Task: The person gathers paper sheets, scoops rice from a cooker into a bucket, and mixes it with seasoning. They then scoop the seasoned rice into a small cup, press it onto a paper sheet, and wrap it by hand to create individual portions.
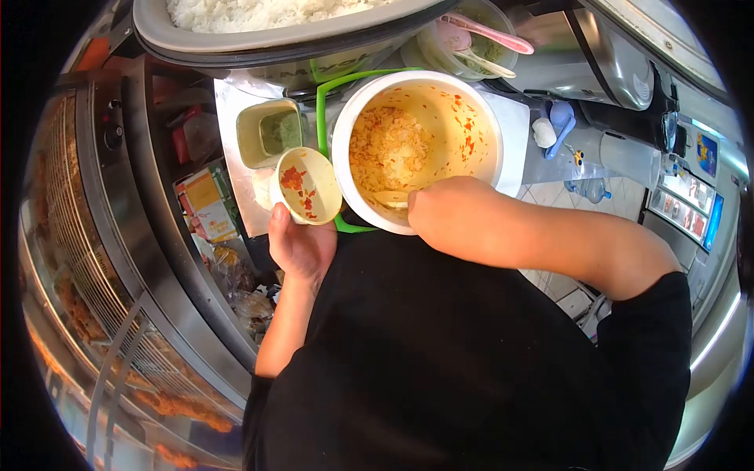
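Observation:
My left hand (302, 247) holds a small pale bowl (308, 186) with red bits inside, tilted beside the left rim of a white bucket (493, 145). Yellowish rice with red flecks (389, 145) lies in the bucket, and red bits stick to its inner wall. My right hand (444, 208) is closed at the bucket's near rim around the handle of a pale spoon (391, 199), whose end rests down in the bucket. A green handle (321, 118) runs around the bucket's left side.
White rice (267, 14) fills a large cooker at the top. Left of the bucket stands a square container (269, 132) with something green inside. A tub (491, 47) holds pink and white spoons. A blue spoon (561, 125) lies at right; a glass food cabinet (118, 330) stands at left.

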Tool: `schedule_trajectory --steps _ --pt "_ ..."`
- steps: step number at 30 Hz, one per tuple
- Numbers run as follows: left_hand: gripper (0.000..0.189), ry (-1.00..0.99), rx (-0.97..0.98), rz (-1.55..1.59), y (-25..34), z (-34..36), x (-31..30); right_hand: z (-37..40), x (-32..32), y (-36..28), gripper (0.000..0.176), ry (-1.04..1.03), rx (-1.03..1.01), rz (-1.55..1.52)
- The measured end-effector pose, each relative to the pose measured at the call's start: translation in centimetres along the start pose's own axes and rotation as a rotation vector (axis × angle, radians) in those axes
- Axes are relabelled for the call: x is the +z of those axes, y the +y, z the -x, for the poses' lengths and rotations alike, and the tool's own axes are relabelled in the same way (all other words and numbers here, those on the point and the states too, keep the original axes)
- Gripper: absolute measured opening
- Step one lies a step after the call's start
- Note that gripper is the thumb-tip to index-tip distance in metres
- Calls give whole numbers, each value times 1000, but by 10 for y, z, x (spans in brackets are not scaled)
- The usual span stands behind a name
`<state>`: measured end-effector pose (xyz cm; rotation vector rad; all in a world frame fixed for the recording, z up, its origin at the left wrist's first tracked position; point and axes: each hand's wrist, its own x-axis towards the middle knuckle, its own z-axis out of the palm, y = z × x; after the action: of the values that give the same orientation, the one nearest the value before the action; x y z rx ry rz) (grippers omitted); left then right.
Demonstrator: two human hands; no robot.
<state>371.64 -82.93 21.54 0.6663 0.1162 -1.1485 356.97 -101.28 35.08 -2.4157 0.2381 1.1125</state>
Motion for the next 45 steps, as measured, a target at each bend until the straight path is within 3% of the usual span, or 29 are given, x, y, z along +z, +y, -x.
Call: schedule_trajectory --steps 3,5,7,9,10,11,13,14,16,19,20,22,28,31,33,34,37,39,41,43,44,45 --pt "68 -48 -6 0 1 -2 0 -2 -2 8 16 -34 -75 -150" --pt "68 1 15 -1 -1 -6 1 11 -8 0 18 88 -182 -112" --pt "68 74 7 -9 -1 4 2 9 -12 -9 14 -20 -96 -30" --pt "67 30 -5 20 2 1 10 -3 -20 1 16 -46 5 -146" --pt "68 -48 14 3 2 -1 10 -15 -29 12 21 -204 44 -67" --pt "68 -56 16 11 0 -5 8 -20 -28 28 21 -204 53 -60" --pt "62 -14 13 5 -6 0 -1 -26 -12 53 19 44 107 83" --pt "63 32 26 13 -8 0 -5 -22 -12 54 19 25 87 87" --pt "63 39 13 4 -6 0 -5 -6 -16 49 16 232 257 249" --pt "64 38 -1 -7 -6 1 -1 8 -24 35 12 382 303 387" --pt "63 39 -9 -7 -6 1 0 10 -30 30 12 381 298 392" --pt "63 44 -11 -13 -5 0 1 9 -42 20 11 90 434 387" --pt "62 40 -5 -4 -4 -2 6 -58 8 42 13 67 367 358" --pt "62 75 18 -31 -6 3 3 -38 -18 49 14 118 343 260" --pt "63 21 2 2 -6 0 -1 -46 13 51 14 172 319 262" --pt "63 6 13 5 -5 0 4 -58 40 48 14 116 295 343" --pt "64 26 10 4 -4 -1 14 -49 22 47 14 65 220 446" --pt "66 3 -11 -2 -5 2 2 -35 -8 54 14 113 335 308" --pt "67 -22 -35 6 -5 2 -1 -52 4 64 15 136 381 297" --pt "66 -21 -12 -28 -5 1 6 -93 46 65 14 555 374 268" --pt "66 -28 -5 -33 -5 0 10 -101 74 59 16 523 307 505" --pt "65 -3 -3 -24 -5 -1 12 -90 58 42 16 531 296 507"
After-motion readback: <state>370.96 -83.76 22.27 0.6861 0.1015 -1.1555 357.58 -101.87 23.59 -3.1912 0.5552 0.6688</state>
